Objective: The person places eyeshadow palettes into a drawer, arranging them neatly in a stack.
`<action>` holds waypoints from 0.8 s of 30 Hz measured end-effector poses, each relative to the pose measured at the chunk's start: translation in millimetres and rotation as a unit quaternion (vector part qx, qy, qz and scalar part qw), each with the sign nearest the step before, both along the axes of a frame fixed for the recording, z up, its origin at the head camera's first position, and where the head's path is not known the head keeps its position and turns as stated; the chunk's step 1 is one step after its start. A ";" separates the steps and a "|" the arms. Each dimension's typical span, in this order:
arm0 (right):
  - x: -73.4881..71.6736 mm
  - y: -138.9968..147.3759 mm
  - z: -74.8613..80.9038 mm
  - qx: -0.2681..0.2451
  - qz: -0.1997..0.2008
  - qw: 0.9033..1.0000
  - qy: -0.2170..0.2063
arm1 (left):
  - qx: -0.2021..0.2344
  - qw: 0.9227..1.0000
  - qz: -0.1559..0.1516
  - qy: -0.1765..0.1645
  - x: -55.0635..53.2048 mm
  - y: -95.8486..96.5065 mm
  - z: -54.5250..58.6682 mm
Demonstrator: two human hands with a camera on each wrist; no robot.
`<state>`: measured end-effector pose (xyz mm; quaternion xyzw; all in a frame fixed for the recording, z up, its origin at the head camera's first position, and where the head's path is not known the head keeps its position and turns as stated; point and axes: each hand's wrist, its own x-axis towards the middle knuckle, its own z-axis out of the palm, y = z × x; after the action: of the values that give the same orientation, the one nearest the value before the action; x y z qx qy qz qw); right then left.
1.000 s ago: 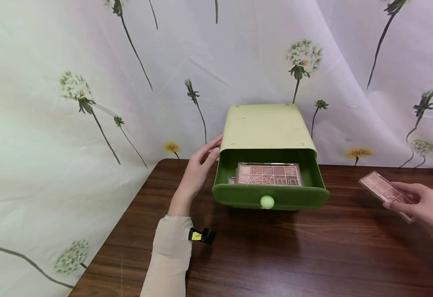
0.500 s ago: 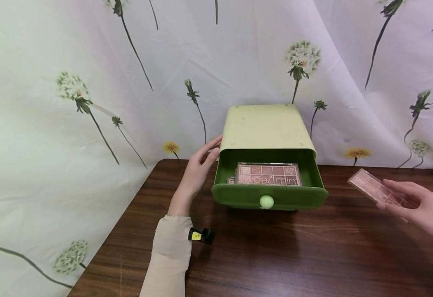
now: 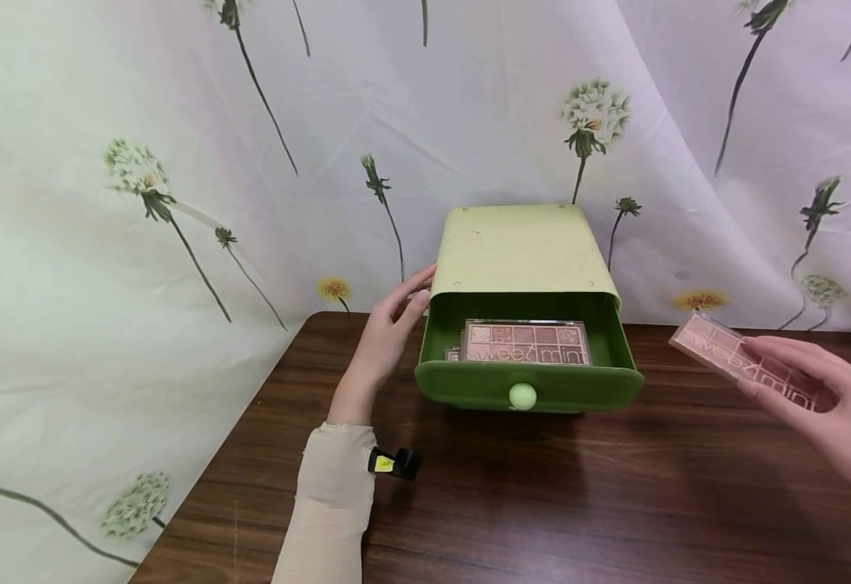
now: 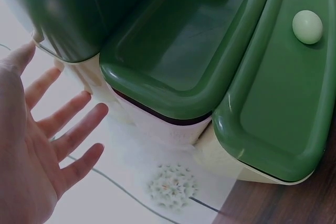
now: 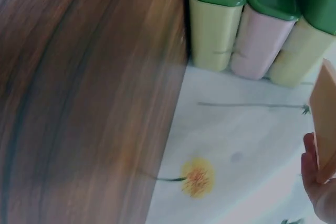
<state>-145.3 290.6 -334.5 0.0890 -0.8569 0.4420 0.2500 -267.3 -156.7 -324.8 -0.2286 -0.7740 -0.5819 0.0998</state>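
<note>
A drawer cabinet (image 3: 523,247) with a pale yellow top stands against the cloth, its top green drawer (image 3: 462,385) pulled out. Inside lie an eyeshadow palette (image 3: 527,341) with a clear lid and part of another thing behind it at the left. My left hand (image 3: 388,324) rests against the cabinet's left side; in the left wrist view that hand (image 4: 42,135) shows spread, fairly straight fingers. To the right of the drawer, my right hand (image 3: 827,389) grips a second eyeshadow palette (image 3: 710,342) between thumb and fingers, tilted above the table. Its edge (image 5: 323,114) shows in the right wrist view.
Two lower drawers, a middle drawer (image 4: 173,61) and a bottom drawer (image 4: 273,103), are closed below the pulled-out one. The dark wood table (image 3: 542,503) spreads in front. A flower-printed cloth (image 3: 323,97) hangs behind and at the left.
My right hand has carried its palette leftward and slightly up, closer to the drawer, turning its lettered face more into view. My left hand has stayed at the cabinet's side.
</note>
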 end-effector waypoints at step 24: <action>10.5 -62.6 33.4 -0.143 0.187 0.960 0.154 | -0.003 1.000 0.003 0.004 2.3 -1.3 0.7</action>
<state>-134.8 228.0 -301.1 0.2775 -0.7039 0.5800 0.3019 -265.0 -158.0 -324.1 -0.2290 -0.7761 -0.5784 0.1033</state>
